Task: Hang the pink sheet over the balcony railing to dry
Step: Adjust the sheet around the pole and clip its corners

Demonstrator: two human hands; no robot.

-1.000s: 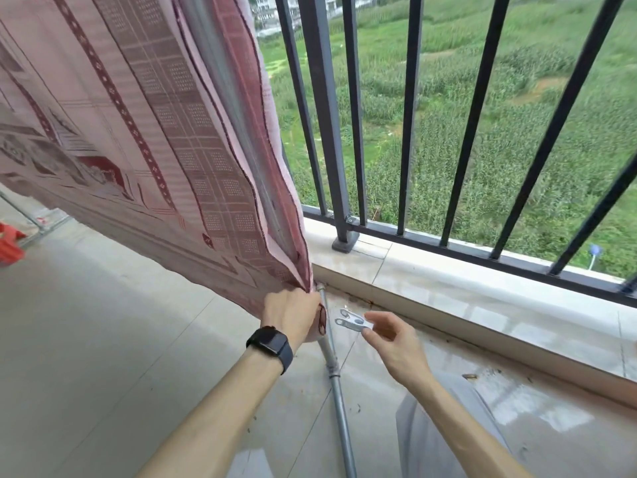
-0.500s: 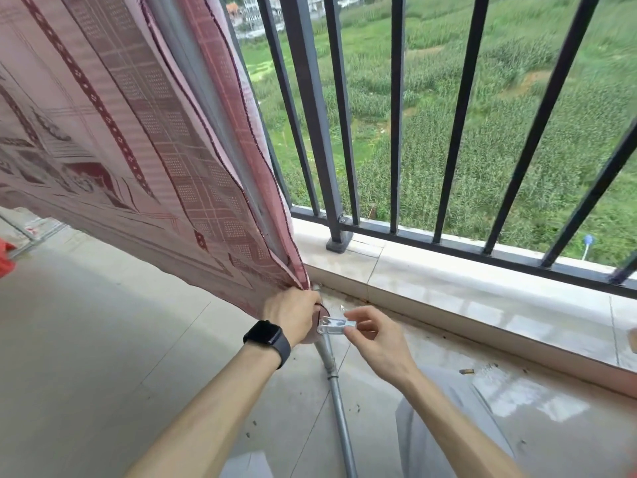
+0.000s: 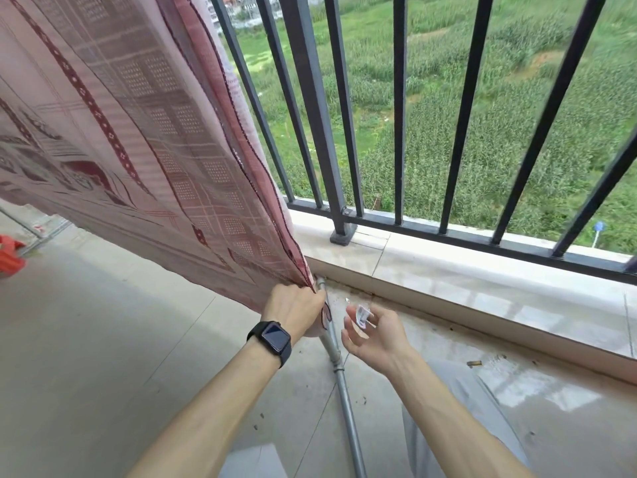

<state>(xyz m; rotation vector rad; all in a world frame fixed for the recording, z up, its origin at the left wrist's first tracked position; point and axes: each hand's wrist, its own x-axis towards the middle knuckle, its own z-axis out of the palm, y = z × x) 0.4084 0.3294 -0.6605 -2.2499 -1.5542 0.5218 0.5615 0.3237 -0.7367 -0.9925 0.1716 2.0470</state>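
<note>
The left hand (image 3: 297, 307) is closed in a fist round the gathered lower corner of the sheet (image 3: 144, 160), knuckles up, with a dark watch (image 3: 274, 339) on its wrist. The right hand (image 3: 375, 336) is just to its right and apart from it, palm turned left, fingers loosely curled, and it pinches a small pale clip (image 3: 362, 313) at the fingertips; the clip touches neither the sheet nor the other hand. The sheet is pink with dark red woven bands and squares. It comes down from above the top edge of the view at the left, close against the bars of the railing (image 3: 310, 98), and slants down and to the right to the fist; where its upper part rests is out of sight. Between the two hands a grey metal pipe (image 3: 344, 384) runs from the near floor (image 3: 103, 357) up toward the pale ledge (image 3: 482, 281) under the railing. A red thing (image 3: 8, 257) lies at the far left edge. Beyond the bars is a green field (image 3: 431, 115).
</note>
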